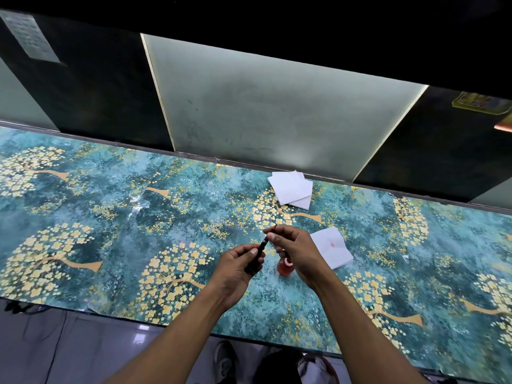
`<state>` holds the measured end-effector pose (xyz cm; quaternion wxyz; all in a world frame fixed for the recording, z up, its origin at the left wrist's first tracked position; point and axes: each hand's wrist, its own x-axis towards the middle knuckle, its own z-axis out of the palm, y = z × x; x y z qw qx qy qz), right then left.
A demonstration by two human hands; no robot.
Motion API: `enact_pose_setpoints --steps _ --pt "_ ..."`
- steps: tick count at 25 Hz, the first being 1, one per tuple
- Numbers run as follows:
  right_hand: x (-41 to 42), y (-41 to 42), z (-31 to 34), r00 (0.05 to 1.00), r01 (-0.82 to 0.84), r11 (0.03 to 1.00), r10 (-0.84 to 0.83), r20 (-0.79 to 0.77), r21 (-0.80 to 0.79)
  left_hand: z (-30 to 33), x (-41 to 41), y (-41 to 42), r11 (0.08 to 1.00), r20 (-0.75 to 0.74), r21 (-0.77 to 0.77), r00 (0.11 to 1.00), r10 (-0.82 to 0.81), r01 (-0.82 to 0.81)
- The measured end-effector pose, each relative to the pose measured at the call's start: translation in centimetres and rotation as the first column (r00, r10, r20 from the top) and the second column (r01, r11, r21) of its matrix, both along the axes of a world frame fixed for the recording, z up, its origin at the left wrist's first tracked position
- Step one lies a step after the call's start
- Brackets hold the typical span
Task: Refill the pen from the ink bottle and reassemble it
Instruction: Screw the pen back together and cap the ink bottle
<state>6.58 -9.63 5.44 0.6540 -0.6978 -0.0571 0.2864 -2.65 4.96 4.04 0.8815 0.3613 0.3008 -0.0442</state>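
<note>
Fingers of my left hand (235,268) are wrapped round the dark barrel of the pen (259,254), thumb pressed on top, while the fingers (277,235) of my right hand (296,252) pinch its upper section — the nib end, I think, though it is too small to be sure. I hold the pen tilted above the bench (110,231), just beside the ink bottle (286,267), which stands partly hidden under my right wrist with red ink inside (whether its cap is on I cannot tell). One tissue (332,250) to the right carries a reddish stain; a stack of clean tissues (292,189) lies farther back.

My guess is that filling is over and I am at reassembly — mating the front section to the barrel. Next calls for lining the two parts straight, then a gentle twist without squeezing, lest ink drip onto the bench.
</note>
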Motion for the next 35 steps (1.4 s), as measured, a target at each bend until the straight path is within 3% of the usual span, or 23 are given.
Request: enact_pose_setpoints --steps 6,11,24,30,32,35 --pt "-0.1 0.4 0.3 0.997 0.046 0.998 -0.044 0.057 -0.043 0.3 -0.1 -0.3 1.000 -0.002 -0.005 1.000 0.001 -0.001" --pt "-0.2 -0.2 0.2 1.000 0.021 1.000 -0.021 -0.006 0.010 0.3 -0.1 0.0 1.000 -0.008 -0.017 1.000 0.014 -0.014" --pt "-0.2 0.9 0.7 0.993 0.113 0.991 -0.111 0.034 -0.066 -0.2 0.0 -0.1 0.999 -0.024 0.036 1.000 -0.016 0.016" --pt "1.0 1.1 0.8 1.000 -0.006 0.979 0.008 0.012 -0.203 -0.7 -0.5 0.9 0.999 -0.061 0.030 0.998 0.021 -0.019" --pt "2.7 0.7 0.9 1.000 0.024 0.970 -0.022 0.010 -0.241 -0.9 -0.8 1.5 0.999 -0.066 0.018 0.997 0.045 -0.044" --pt "6.1 0.8 -0.3 0.989 0.023 0.880 0.050 0.140 -0.474 -1.1 -1.3 2.5 0.997 -0.071 0.040 0.995 0.072 -0.069"
